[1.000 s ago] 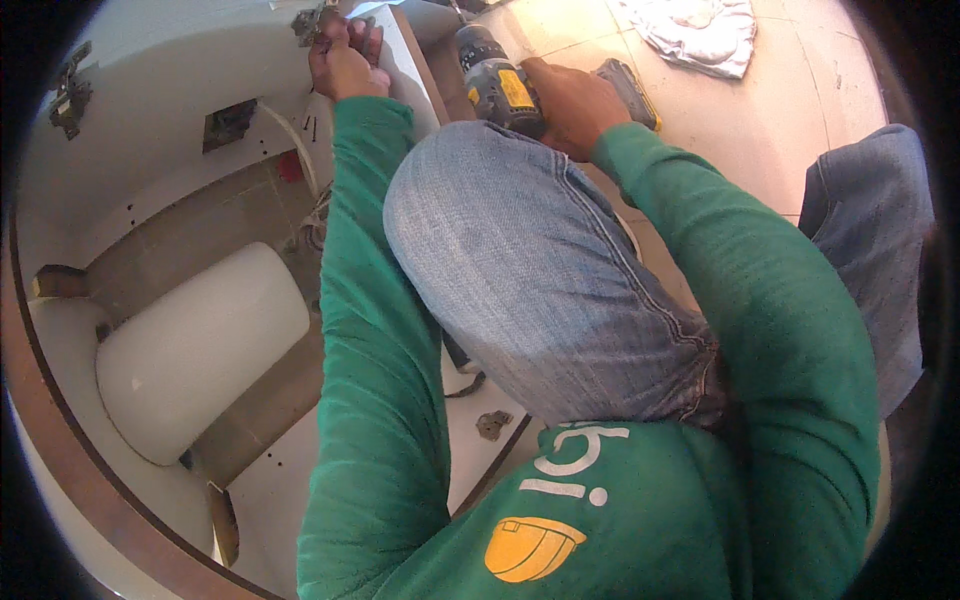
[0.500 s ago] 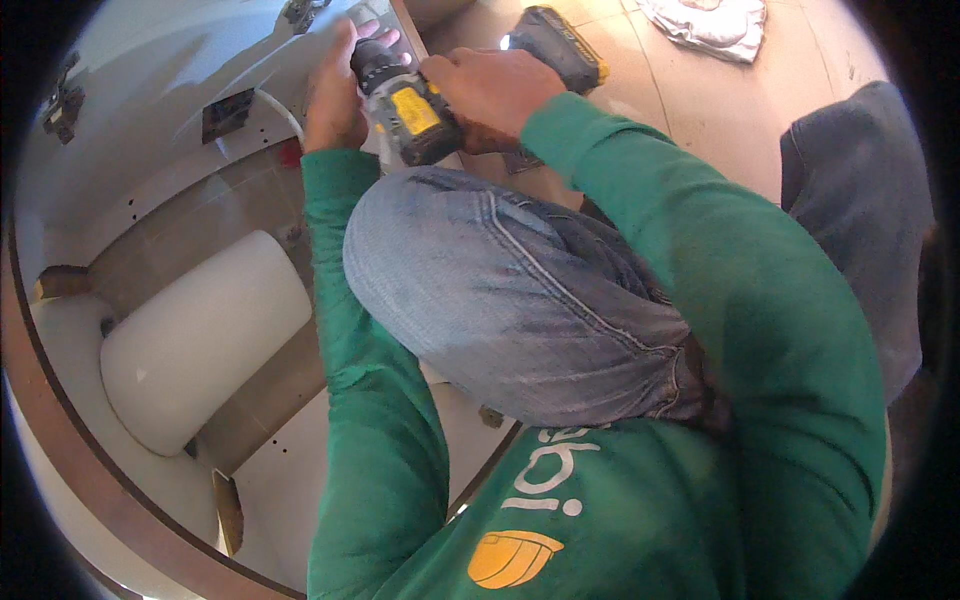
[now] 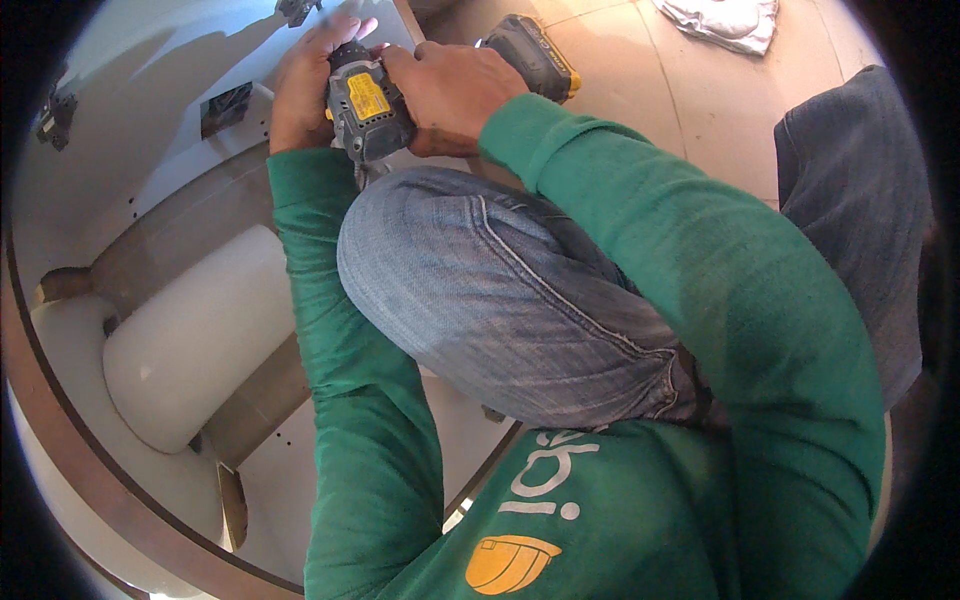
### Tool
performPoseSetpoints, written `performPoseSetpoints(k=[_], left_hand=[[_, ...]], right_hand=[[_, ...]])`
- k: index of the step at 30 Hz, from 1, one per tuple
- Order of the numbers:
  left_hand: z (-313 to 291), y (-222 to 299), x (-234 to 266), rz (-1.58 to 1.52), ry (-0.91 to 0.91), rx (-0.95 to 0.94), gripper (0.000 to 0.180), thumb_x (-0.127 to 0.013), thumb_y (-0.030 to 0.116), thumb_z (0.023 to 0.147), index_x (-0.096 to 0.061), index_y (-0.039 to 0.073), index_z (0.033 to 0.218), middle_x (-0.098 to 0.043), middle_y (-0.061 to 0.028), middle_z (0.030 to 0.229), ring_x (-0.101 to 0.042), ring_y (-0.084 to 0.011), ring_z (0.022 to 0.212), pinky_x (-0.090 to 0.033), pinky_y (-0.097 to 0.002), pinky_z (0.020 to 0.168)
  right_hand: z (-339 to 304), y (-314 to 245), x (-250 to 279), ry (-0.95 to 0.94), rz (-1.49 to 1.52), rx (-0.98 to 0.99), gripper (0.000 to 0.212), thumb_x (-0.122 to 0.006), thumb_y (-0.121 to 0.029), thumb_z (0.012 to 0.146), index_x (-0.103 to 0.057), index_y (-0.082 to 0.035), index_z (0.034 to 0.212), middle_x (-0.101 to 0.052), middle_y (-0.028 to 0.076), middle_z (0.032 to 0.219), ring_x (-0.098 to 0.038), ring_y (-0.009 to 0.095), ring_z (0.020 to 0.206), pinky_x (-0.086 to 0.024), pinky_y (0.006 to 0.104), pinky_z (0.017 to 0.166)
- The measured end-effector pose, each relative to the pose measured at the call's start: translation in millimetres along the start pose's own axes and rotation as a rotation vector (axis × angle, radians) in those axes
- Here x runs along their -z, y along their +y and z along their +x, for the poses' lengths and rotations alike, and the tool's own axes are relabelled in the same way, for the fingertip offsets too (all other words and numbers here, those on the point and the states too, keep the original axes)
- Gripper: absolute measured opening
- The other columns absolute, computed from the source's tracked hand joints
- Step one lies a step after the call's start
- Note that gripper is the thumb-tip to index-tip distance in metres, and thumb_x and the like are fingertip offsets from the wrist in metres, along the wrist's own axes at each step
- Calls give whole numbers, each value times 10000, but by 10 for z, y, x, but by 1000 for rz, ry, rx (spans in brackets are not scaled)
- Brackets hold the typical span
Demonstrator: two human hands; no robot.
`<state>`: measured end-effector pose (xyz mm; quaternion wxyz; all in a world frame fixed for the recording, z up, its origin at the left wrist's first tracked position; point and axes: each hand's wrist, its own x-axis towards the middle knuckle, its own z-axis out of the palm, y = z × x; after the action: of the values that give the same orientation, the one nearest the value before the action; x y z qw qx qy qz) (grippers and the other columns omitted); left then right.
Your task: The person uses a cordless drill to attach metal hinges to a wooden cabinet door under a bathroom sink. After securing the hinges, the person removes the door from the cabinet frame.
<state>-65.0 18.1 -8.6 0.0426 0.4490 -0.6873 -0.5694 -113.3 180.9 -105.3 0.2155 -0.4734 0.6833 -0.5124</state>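
My right hand (image 3: 452, 92) grips a grey and yellow cordless drill (image 3: 368, 103) by its handle; the drill's battery end (image 3: 530, 55) sticks out to the right. The drill nose points down behind my raised knee in blue jeans (image 3: 480, 290), so its tip is hidden. My left hand (image 3: 305, 85) lies flat against a white cabinet panel (image 3: 170, 110) just left of the drill's body, fingers touching the tool. Both arms wear green sleeves.
A white rounded cylinder (image 3: 195, 335) lies inside the cabinet at the left. Metal hinge fittings (image 3: 55, 115) sit on the white panel, and a dark cut-out (image 3: 228, 105) is near my left hand. A brown curved edge (image 3: 60, 420) runs along the lower left. A crumpled white cloth (image 3: 725, 20) lies on the tan floor.
My right hand has brought the drill leftward from the floor side to my left hand at the panel, turning its nose downward. My left hand has stayed on the panel.
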Motion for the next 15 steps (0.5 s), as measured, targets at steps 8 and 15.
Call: performPoseSetpoints(k=[8,15], left_hand=[[71,2,88,37,-5,66,486,-683,276,968,-551,14,1356,-658,-145,1363,-670,-262,1153,-550,-396,993],[16,-24,78,18,-13,25,483,-670,324,982,-585,18,1347,-660,-125,1361,-689,-234,1077,-564,-374,954]], right_hand=[[25,-43,-56,-20,20,-68,719,-833,-261,704,-543,-25,1317,-693,243,1068,-718,434,983,-586,521,849],[45,-62,15,-63,-16,-71,690,-844,-270,715,-552,-11,1284,-694,248,1066,-717,433,986,-582,525,854]])
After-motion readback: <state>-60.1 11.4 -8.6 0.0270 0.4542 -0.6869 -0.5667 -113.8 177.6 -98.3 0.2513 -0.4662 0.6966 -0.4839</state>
